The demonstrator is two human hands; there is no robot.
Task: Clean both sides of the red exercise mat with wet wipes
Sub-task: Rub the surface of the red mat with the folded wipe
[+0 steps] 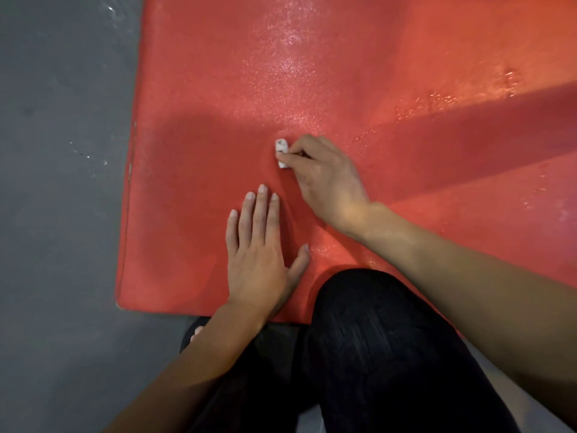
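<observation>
Mat (359, 73) takes up most of the view, red and lying flat on a grey floor (56, 182). Its left edge runs up the frame with a slight lean to the right, and its near edge runs across the bottom, so the rounded near-left corner is right there in plain sight. Left of that edge there's a wide strip of bare floor. The mat runs off the top and right of the frame, so I honestly can't tell which way its long axis goes.

Left hand (259, 257) lies flat on the mat near the bottom edge, fingers straight and close together, thumb spread out to the side, holding nothing. Right hand (324, 179) sits just above and to the right of it, fingers curled and pinching a small wadded white wet wipe (282, 153) against the mat surface. Most of the wipe is tucked under the fingers, only a little rolled end sticks out on the left.

The surface above and right of the hands looks shiny and speckled, wet-looking, while the patch left of the hands is duller. A dark-trousered knee (374, 339) covers the mat's bottom edge in the middle, and toes (196, 332) peek out just below the mat beside the left forearm.
</observation>
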